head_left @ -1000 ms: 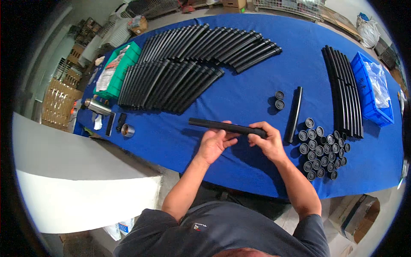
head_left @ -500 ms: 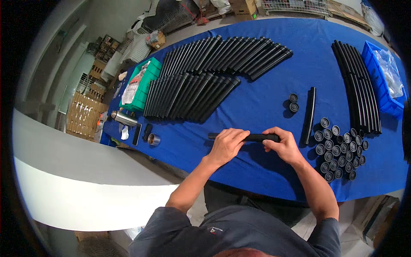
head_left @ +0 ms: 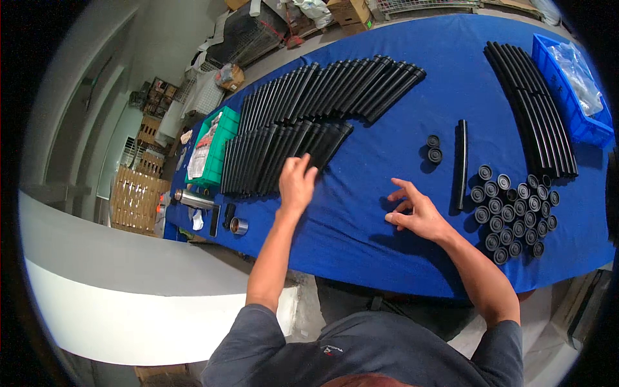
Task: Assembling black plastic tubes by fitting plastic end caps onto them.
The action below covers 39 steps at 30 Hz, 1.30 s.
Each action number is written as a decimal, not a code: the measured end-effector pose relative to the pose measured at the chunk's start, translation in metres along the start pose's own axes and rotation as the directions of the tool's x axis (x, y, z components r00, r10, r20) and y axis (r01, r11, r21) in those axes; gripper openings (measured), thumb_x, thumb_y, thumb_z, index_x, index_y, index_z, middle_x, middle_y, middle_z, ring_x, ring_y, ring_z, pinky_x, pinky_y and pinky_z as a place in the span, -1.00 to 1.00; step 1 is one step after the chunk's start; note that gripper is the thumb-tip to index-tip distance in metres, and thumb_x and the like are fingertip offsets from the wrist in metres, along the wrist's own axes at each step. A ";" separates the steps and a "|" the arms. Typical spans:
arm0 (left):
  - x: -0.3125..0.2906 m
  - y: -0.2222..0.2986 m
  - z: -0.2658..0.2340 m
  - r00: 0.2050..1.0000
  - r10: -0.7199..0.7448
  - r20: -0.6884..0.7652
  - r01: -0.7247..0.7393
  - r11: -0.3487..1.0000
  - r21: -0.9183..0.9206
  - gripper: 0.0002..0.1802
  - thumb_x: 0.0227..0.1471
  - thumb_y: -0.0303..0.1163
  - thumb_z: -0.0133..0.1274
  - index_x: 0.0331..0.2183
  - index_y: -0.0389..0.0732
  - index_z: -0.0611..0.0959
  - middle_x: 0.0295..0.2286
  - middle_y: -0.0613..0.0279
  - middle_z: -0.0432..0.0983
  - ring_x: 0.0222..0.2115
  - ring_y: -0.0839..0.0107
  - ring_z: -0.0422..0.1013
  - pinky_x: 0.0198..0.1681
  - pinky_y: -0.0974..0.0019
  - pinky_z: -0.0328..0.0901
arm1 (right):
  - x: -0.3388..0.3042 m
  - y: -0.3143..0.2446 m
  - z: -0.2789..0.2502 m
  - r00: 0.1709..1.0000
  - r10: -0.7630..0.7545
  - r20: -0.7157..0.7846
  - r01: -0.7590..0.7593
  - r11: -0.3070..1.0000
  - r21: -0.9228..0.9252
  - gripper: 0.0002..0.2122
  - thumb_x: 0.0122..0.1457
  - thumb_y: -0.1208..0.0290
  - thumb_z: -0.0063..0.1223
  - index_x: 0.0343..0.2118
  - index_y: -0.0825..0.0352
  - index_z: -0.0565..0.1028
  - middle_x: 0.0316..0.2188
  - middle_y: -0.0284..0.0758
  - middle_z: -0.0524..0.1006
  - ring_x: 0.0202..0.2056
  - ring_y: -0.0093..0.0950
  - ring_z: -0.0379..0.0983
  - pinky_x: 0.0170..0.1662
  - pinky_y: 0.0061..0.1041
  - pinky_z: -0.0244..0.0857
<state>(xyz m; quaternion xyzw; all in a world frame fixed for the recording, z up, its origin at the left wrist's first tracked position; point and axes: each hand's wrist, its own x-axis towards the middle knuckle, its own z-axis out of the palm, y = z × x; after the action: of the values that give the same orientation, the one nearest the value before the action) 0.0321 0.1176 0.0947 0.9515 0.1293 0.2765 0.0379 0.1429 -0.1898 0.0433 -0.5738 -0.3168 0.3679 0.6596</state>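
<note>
My left hand is at the near end of the front row of black tubes, at its right side. Its thumb and fingers close about a black tube that slants up to the right among the others; its lower end is hidden by the hand. My right hand hovers over the blue cloth with fingers bent and apart, holding nothing. To its right lies a single black tube. Several round black caps are grouped beyond that, and two more caps sit farther back.
Another row of black tubes lies behind the front one. Long black tubes lie at the right by a blue crate. At the left are a green crate, a steel flask and a metal ring.
The tube that both hands held is gone from between them. My left hand has moved up and left to the front row. My right hand has let go and its fingers have spread.
</note>
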 end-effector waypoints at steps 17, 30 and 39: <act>0.042 -0.052 0.034 0.937 -0.262 0.230 0.176 0.925 0.336 -0.63 0.02 -0.37 0.19 -0.11 -0.30 0.60 -0.19 -0.03 0.48 -0.08 0.02 0.41 -0.02 0.06 0.34 | 0.001 0.003 -0.004 0.999 0.033 0.040 -0.029 0.995 -0.097 -0.38 0.13 0.34 0.22 0.20 0.44 0.22 -0.20 -0.08 0.53 -0.42 -0.49 0.53 -0.40 -0.50 0.46; 0.042 -0.060 0.034 0.972 -0.164 0.170 0.115 0.957 0.266 -0.60 -0.05 -0.37 0.23 -0.12 -0.25 0.58 -0.21 -0.01 0.48 -0.13 0.00 0.40 -0.05 0.03 0.33 | 0.002 0.013 -0.003 1.000 -0.002 0.030 0.004 0.998 -0.063 -0.49 0.14 0.37 0.21 0.11 0.46 0.33 -0.30 -0.19 0.56 -0.43 -0.52 0.53 -0.40 -0.50 0.48; 0.060 0.052 0.045 0.988 0.024 0.154 0.018 0.963 -0.267 -0.68 -0.01 -0.37 0.19 -0.17 -0.26 0.64 -0.26 0.03 0.55 -0.23 0.08 0.49 -0.14 0.14 0.38 | 0.003 0.013 -0.003 0.992 -0.077 0.099 0.099 0.966 -0.239 -0.69 0.14 0.29 0.16 -0.20 0.46 0.55 -0.42 -0.14 0.61 -0.40 -0.37 0.58 -0.33 -0.38 0.46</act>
<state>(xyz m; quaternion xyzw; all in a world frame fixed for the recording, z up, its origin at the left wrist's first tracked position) 0.1168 0.0830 0.0953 0.9566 0.0858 0.2161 0.1758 0.1451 -0.1881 0.0299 -0.6186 -0.4138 0.3219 0.5852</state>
